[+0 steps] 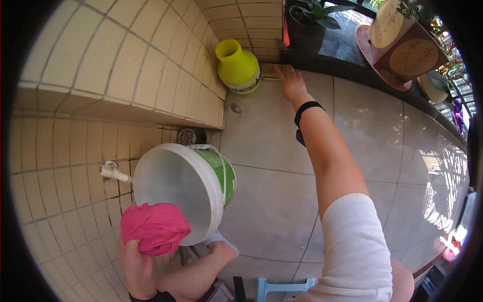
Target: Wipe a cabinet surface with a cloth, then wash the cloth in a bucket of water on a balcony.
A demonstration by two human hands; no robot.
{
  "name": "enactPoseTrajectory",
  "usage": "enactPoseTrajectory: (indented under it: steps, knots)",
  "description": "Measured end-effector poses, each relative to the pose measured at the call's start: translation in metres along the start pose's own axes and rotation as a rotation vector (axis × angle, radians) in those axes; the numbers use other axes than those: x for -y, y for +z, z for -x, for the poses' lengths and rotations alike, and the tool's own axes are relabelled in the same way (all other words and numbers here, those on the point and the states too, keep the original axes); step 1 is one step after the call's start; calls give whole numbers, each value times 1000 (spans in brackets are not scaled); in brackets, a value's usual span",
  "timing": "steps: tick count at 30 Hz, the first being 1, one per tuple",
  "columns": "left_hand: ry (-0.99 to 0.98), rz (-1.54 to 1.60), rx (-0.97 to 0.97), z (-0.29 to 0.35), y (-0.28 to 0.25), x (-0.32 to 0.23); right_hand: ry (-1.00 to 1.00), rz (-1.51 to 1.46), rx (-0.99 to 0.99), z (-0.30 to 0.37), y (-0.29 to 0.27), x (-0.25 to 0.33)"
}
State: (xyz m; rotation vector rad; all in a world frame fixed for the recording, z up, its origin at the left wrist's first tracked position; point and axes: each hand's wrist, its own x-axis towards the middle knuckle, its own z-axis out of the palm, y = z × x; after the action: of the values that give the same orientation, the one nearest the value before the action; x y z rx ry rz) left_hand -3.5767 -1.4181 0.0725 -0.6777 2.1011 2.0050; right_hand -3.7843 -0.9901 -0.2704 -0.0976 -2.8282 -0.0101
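Bucket [216, 201]: landmark; mouth facing camera.
Yellow-green jug [238, 69]: beyond bucket, standing.
Pink cloth [156, 229]: bunched at bucket's near rim, clutched by left hand [138, 267].
Right hand [291, 83]: beyond bucket, fingers extended, no grasp seen. Reach apparently in hand; a hold would call for curling fingers.
Tan brush [269, 71]: beyond bucket, beside jug; bristles seemingly up, long axis left-right, 1 end by fingers, contact unclear.

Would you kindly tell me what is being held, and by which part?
The left hand holds the bunched pink cloth by its lower side. Whether the right hand grips the brush cannot be told.
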Motion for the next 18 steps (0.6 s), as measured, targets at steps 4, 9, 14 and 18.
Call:
enactPoseTrajectory:
  steps: [4,9,14,18]
  knots:
    - [-34,-76,-27,-7,-16,6,211,-59,229,14,-21,26]
    - [-51,-92,4,-7,-3,2,188,-69,43,52,-36,11]
    - [-49,-87,11,7,15,0,397,-693,341,110,-57,14]
    - [-58,-54,55,21,35,-5,1228,-1737,267,186,-89,3]
